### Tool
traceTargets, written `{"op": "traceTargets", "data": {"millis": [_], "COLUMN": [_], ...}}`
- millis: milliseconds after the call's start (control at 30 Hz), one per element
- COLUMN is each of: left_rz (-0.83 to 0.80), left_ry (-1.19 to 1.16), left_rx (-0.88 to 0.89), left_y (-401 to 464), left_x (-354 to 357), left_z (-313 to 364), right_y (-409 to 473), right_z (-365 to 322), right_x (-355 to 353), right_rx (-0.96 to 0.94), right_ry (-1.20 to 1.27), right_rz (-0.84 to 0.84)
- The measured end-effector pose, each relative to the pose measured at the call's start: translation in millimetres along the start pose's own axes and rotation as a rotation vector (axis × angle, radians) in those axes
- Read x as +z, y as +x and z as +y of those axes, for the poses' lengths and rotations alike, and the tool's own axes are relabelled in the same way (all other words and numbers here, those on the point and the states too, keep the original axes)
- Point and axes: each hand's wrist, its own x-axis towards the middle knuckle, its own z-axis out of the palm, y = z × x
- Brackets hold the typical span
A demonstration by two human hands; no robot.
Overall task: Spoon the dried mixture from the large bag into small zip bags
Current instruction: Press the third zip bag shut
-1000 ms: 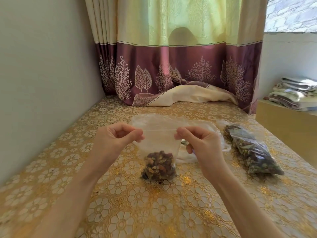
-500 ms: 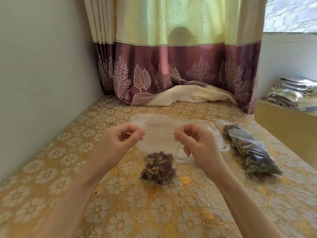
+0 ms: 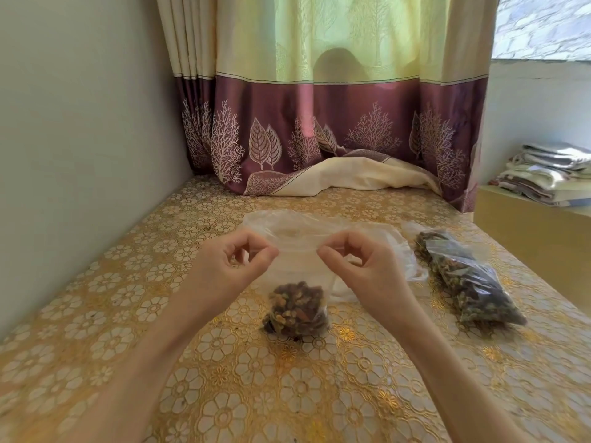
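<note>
A small clear zip bag hangs upright over the table, its bottom part full of brown dried mixture. My left hand pinches the left end of its top strip between thumb and forefinger. My right hand pinches the right end the same way. Behind the small bag lies a crumpled clear plastic bag. To the right, a larger clear bag filled with dark dried mixture lies on the table. No spoon is in view.
The table wears a gold flower-patterned cloth. A grey wall runs along the left. A maroon and cream curtain drapes onto the far end. A wooden cabinet with folded cloths stands at the right.
Both hands kept pinching the top of the small bag and shifted only slightly; the thumbs and forefingers now form rounder loops at the strip.
</note>
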Motion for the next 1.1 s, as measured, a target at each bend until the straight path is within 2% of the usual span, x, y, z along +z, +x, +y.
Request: {"op": "traceTargets", "data": {"millis": [167, 567, 800, 1100], "left_rz": [0.02, -0.053, -0.034, -0.07], "left_ry": [-0.005, 0.033, -0.027, 0.014], "left_rx": [0.039, 0.07, 0.054, 0.097], "left_y": [1, -1, -1, -2], "left_x": [1, 3, 1, 5], "left_z": [2, 4, 6, 7], "right_y": [0, -3, -2, -4], "right_z": [-2, -3, -5, -7], "right_x": [-1, 9, 5, 10], "right_rx": [-0.025, -0.004, 0.075, 0.026], "right_ry": [0.016, -0.013, 0.139, 0.056], "right_rz": [0.043, -0.016, -0.015, -0.05]}}
